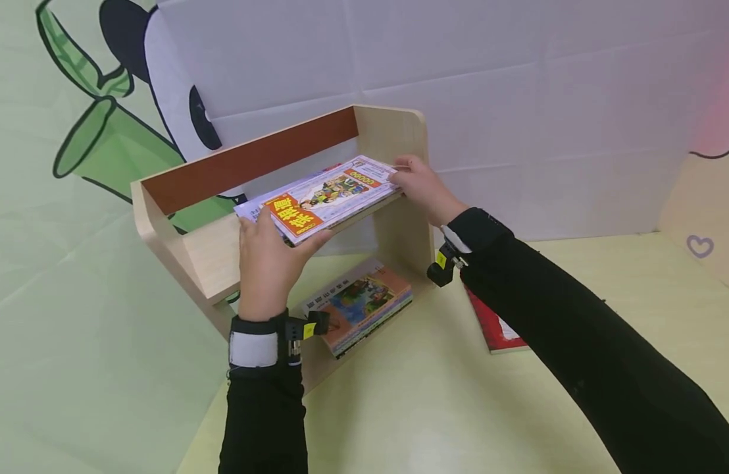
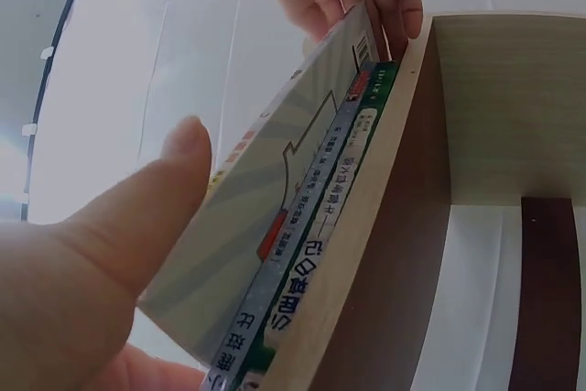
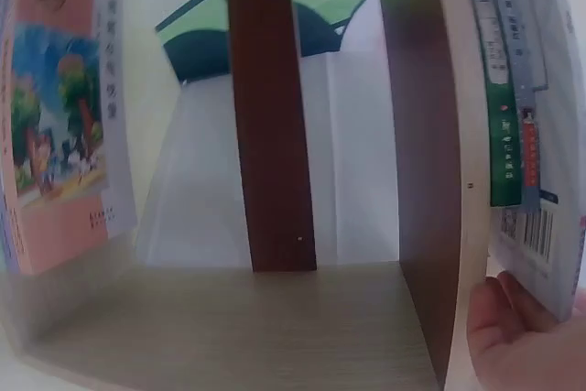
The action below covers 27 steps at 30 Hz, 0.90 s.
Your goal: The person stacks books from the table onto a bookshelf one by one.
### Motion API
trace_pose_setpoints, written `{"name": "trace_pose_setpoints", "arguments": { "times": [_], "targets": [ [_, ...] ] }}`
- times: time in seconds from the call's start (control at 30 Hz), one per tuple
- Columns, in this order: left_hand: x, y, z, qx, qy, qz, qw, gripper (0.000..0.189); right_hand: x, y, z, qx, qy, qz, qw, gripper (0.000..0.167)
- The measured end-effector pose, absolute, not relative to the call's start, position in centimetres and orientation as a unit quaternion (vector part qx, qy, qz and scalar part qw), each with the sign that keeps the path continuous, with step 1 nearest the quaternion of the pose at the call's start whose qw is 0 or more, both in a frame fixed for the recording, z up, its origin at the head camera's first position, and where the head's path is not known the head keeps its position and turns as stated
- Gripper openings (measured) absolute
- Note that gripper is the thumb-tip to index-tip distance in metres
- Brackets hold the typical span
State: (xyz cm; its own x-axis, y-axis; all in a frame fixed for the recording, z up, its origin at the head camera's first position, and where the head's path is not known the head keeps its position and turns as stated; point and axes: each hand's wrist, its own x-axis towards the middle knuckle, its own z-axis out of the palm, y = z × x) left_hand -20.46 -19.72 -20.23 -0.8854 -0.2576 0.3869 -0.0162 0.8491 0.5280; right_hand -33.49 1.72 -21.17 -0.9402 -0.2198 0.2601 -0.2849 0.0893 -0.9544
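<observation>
A comic-style book [image 1: 331, 197] with a white, orange and yellow cover lies on the upper shelf of a small wooden bookshelf [image 1: 394, 125]. In the left wrist view its pale back cover [image 2: 275, 171] is angled away from two books under it, one with a grey-blue spine [image 2: 302, 199], one with a green spine [image 2: 366, 125]. My left hand [image 1: 272, 263] holds the book's near left corner, thumb along the front edge. At the right end my right hand [image 1: 426, 187] grips the book, fingertips by the barcode [image 3: 531, 235]. Some fingers of both hands are hidden.
A stack of books [image 1: 364, 303] with an orange-edged top cover lies on the lower shelf. A red book [image 1: 495, 322] lies on the table [image 1: 578, 276], partly behind the right sleeve. The shelf's side panel [image 1: 163, 230] rises at the left, and a printed cloth hangs behind.
</observation>
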Motion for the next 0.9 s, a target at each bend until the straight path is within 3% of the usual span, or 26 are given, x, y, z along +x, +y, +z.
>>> {"name": "trace_pose_setpoints", "arguments": {
  "times": [0.47,0.9],
  "targets": [
    [-20.1,-19.8,-20.4,0.121,-0.92,-0.287,0.237,0.084,-34.2,1.5,-21.2,0.258,-0.812,0.524,-0.002,0.082],
    [-20.3,-19.7,-20.8,0.15,-0.914,-0.241,0.291,0.071,-33.6,0.2,-21.3,0.204,-0.83,0.517,0.032,0.069]
  ]
}}
